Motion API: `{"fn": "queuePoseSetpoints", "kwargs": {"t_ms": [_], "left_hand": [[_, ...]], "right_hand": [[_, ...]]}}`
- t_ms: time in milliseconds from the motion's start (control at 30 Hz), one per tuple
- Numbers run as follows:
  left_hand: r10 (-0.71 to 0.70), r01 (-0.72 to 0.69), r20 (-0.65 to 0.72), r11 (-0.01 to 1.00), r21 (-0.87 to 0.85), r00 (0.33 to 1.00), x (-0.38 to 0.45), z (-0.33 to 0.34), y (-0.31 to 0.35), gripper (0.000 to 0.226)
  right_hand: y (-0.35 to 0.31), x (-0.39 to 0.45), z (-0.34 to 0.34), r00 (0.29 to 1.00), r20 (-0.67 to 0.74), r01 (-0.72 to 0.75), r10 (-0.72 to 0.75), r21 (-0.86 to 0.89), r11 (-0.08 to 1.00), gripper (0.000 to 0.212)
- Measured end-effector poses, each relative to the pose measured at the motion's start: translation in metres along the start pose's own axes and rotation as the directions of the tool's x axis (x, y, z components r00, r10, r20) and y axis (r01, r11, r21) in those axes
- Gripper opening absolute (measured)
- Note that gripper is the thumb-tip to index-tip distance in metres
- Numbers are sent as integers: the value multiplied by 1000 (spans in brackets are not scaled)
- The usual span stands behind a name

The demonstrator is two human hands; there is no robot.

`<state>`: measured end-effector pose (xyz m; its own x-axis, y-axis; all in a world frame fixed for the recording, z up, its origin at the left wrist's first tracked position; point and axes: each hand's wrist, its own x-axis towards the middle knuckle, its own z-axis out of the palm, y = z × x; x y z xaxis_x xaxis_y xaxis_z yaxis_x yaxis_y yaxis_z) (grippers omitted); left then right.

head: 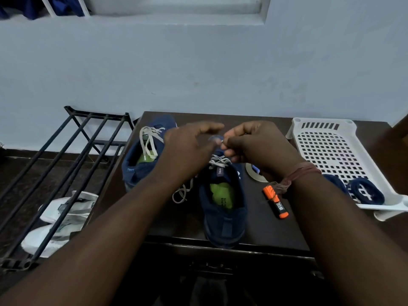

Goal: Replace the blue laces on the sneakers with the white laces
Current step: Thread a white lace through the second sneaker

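Observation:
Two blue sneakers stand on a dark table (pixel 265 230). The left sneaker (pixel 141 164) carries a white lace (pixel 149 140). The right sneaker (pixel 223 213) has a white lace (pixel 218 161) across its upper eyelets, and a loose end (pixel 181 193) trails off its left side. Both hands hover over the front of the right sneaker. My right hand (pixel 254 146) pinches a thin lace loop (pixel 215 138) at its fingertips. My left hand (pixel 189 144) is blurred, with its thumb spread away from the fingers and nothing plainly in it. Rolled blue laces (pixel 366 191) lie in a white basket (pixel 331 138).
An orange highlighter (pixel 276 202) and a roll of tape (pixel 254 173) lie on the table right of the right sneaker. A black metal rack (pixel 66 162) leans at the left, with white shoes (pixel 55 224) on the floor beneath it. The wall is close behind the table.

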<state>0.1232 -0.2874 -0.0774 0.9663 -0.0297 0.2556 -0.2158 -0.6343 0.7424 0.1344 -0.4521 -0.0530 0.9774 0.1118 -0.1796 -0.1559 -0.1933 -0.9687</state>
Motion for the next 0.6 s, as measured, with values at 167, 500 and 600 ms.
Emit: {"fn": "queuePoseSetpoints", "kwargs": {"t_ms": [167,500,600], "left_hand": [[-22,18,-75,999,-50,997,-3,17,-3,12],[-130,115,19,931,347,991,-11,51,-13,17],[-138,114,43,928,356,990,-13,57,-17,22]], "right_hand": [[9,6,-9,999,-32,-41,33,-331,943,15],[23,11,-18,956,18,-219,293,-621,753,21],[21,13,-25,945,112,-85,308,-823,561,38]]}}
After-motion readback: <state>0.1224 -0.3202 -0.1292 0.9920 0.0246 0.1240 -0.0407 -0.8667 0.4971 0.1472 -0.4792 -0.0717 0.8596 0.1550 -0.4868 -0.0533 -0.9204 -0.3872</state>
